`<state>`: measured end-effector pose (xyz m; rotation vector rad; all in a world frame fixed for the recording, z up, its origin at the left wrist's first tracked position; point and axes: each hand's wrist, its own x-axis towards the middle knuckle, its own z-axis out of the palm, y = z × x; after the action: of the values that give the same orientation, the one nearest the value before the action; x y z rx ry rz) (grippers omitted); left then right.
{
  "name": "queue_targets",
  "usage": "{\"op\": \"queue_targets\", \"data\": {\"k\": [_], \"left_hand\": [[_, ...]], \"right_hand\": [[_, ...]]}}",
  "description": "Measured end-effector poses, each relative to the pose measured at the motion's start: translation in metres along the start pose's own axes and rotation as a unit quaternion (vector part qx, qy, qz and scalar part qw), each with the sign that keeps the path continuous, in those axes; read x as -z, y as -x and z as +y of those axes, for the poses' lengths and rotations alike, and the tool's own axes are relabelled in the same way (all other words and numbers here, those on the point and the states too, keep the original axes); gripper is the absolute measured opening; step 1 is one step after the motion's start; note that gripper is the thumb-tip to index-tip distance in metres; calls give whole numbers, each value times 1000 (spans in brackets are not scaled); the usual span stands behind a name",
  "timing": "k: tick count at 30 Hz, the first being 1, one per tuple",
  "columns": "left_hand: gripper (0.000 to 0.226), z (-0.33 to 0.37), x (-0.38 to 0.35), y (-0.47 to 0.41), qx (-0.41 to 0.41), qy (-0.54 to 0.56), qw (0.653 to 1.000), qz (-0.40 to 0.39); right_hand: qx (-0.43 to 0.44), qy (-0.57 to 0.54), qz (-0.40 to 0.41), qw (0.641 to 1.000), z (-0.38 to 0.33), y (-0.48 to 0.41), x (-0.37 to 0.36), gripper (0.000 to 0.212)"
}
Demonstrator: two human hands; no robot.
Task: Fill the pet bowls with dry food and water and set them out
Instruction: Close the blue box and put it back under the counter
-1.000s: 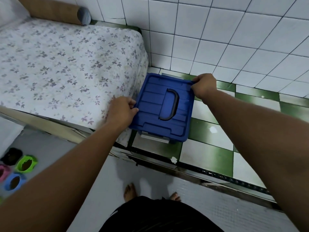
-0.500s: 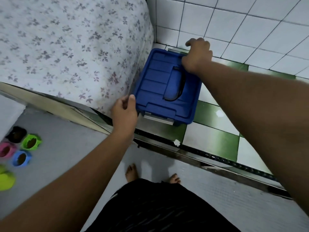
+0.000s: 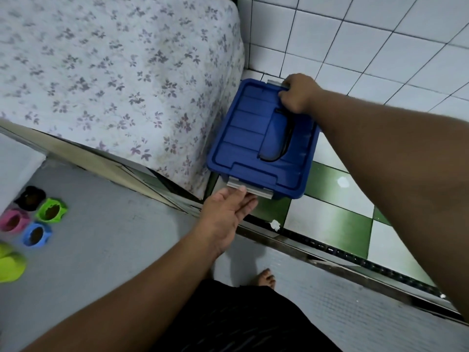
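I see the blue storage box (image 3: 248, 138) on the tiled floor (image 3: 337, 219), in the corner between bed (image 3: 114, 72) and wall (image 3: 355, 41). My right hand (image 3: 299, 96) grips its far grey latch (image 3: 275, 83). My left hand (image 3: 228, 214) has straight fingers touching the near latch (image 3: 250, 190) from below. Small bowls (image 3: 52, 210) sit at the grey floor's (image 3: 101, 237) left edge.
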<state>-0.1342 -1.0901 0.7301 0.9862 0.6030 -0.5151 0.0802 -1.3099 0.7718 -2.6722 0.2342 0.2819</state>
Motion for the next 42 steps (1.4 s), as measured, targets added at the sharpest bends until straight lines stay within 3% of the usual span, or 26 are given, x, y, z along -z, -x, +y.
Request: {"op": "queue_targets", "data": {"k": [6,11,21,30,36,42], "left_hand": [[3,-2,-2,-3,4,46,999,-5],[33,1,1,-5,-2,48,999,-15],[33,4,-2,-6,-16,35,999,-21],[25,8,-14,-13,-15,19,1000,9],[25,7,-20,-20,-29,-13,999,28],[23,7,-17,-22,-32,-23,999,26]], "right_hand": [[-3,-33,37,999,1,-4,-2,39],[1,-49,59,997,2,-6,-6,36],[-26,-70,58,996,-4,-5,-1,33],[5,-106,115,988,1,1,-7,12],[54,-108,153,981,5,13,-15,21],[34,-123,160,979,6,11,-17,18]]}}
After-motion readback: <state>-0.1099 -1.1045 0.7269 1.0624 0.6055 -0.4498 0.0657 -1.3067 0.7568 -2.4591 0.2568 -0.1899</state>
